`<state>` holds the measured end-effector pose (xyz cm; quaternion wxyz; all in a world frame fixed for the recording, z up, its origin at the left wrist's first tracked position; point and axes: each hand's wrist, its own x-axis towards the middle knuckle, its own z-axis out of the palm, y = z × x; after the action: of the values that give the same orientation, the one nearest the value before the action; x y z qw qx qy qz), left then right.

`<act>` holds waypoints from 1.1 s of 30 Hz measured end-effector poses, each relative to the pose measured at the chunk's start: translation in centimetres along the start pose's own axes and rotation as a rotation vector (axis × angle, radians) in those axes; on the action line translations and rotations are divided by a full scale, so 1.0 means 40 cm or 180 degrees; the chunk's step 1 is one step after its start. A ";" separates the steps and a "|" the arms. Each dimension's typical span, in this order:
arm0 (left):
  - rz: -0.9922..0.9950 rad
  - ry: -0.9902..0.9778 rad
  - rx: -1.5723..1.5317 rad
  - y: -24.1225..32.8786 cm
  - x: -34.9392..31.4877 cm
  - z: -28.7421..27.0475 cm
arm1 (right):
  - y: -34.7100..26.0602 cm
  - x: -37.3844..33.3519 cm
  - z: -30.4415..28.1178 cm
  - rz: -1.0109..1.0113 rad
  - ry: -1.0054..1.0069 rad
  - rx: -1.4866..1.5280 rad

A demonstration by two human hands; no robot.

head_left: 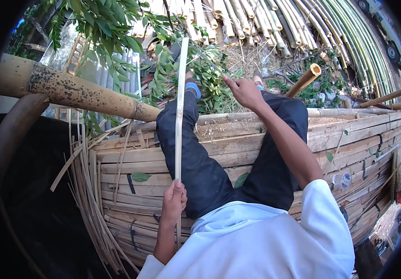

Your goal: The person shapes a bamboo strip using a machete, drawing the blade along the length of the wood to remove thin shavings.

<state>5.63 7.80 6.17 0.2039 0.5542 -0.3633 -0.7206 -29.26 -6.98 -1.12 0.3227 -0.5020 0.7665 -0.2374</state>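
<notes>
In my left hand (174, 202), closed around its lower part, a long pale bamboo strip (179, 116) stands nearly upright along my left leg. The strip's lower end runs down beside my shirt. My right hand (246, 94) is stretched forward above my right knee, fingers wrapped round a handle that is mostly hidden. From it a long, thin, dark blade, apparently a knife (206, 56), points up and left toward the strip's top. Whether blade and strip touch, I cannot tell.
I sit on stacked split-bamboo slats (237, 142). A thick spotted bamboo pole (77, 88) crosses at left, above loose thin strips (89, 204). A cut bamboo stub (305, 80) rises by my right knee. Leafy branches (110, 28) hang ahead; bamboo poles (284, 23) lie beyond.
</notes>
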 end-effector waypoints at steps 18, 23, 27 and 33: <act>0.0820 0.0220 0.1644 -0.070 0.074 0.070 | -0.015 -0.216 0.030 -0.1341 -0.0486 -0.1419; 0.0855 0.0411 0.2081 -0.099 0.068 0.084 | 0.000 -0.214 0.014 -0.1241 -0.0492 -0.1411; 0.0778 0.0485 0.2234 -0.075 0.059 0.099 | 0.035 -0.214 0.041 -0.1496 -0.0537 -0.1551; 0.0769 0.0548 0.2368 -0.097 0.048 0.067 | 0.050 -0.202 0.047 -0.0987 -0.0348 -0.1245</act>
<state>2.94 9.78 2.35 0.1023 0.6019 -0.6435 -0.4617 -26.80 1.17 -1.69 0.2201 -0.6785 0.6931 -0.1038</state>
